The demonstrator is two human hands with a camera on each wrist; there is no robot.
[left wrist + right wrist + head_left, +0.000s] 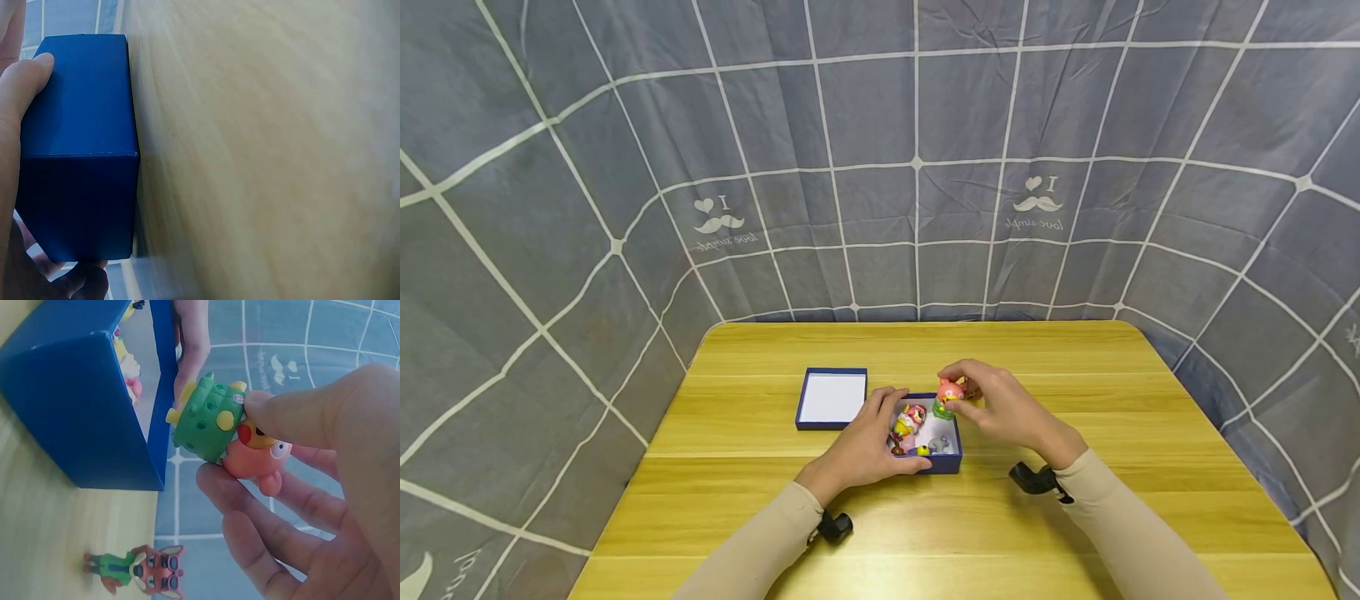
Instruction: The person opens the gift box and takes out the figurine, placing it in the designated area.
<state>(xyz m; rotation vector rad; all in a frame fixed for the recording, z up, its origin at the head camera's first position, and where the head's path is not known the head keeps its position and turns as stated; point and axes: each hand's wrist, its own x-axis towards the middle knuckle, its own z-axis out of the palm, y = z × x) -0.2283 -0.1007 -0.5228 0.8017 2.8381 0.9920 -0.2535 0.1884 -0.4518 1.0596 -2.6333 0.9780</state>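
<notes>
**Figurine Held at Blue Box, Box Braced by Hand**

The right hand (996, 400) is pinching a small glossy figurine with a pink head, yellow beak-like mouth and green body (215, 425). The thumb is pressing from one side and fingers are supporting from the other; the remaining fingers are bending loosely. In the head view, the figurine is hanging head-up over the far right corner of a rectangular, open-topped blue box with a white interior (943, 465).

The left hand (867, 442) is gripping the box, its thumb lying against the near wall and its fingers reaching along the left side. The box is resting on the yellow wood-grain bench (940, 533).

Inside the box, a pink-and-yellow figurine (910, 419) is lying at the left, and a small grey figurine (938, 444) is occupying the near right area. A small yellow piece (922, 450) is sitting between them near the front wall; its shape is too small to tell.

A shallow blue-edged lid with a white inner face (832, 398) is lying left of the box. In the right wrist view, a brown fox figurine in a green top (134, 569) is standing on the bench, apart from the box.
</notes>
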